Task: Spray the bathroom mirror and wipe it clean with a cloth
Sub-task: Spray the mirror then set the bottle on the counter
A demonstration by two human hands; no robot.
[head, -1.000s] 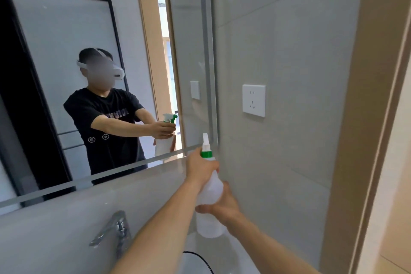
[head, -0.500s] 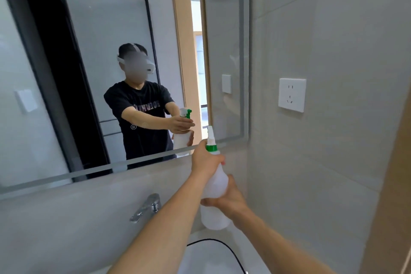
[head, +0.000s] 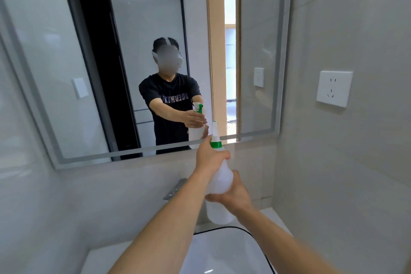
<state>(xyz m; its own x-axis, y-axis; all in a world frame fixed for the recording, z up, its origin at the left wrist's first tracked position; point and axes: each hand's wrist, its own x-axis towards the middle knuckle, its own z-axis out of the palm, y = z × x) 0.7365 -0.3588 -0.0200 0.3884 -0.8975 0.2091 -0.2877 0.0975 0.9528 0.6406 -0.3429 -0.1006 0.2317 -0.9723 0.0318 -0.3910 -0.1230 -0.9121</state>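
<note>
Left hand (head: 211, 155) grips the spray bottle (head: 219, 187) neck, right hand (head: 235, 193) cradles its body; aimed this low, mist may miss the mirror (head: 55, 87), soaking wall instead.

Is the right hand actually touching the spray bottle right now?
Touching. The head view shows the right hand wrapped around the spray bottle's lower body, thumb across its front, no gap.
</note>
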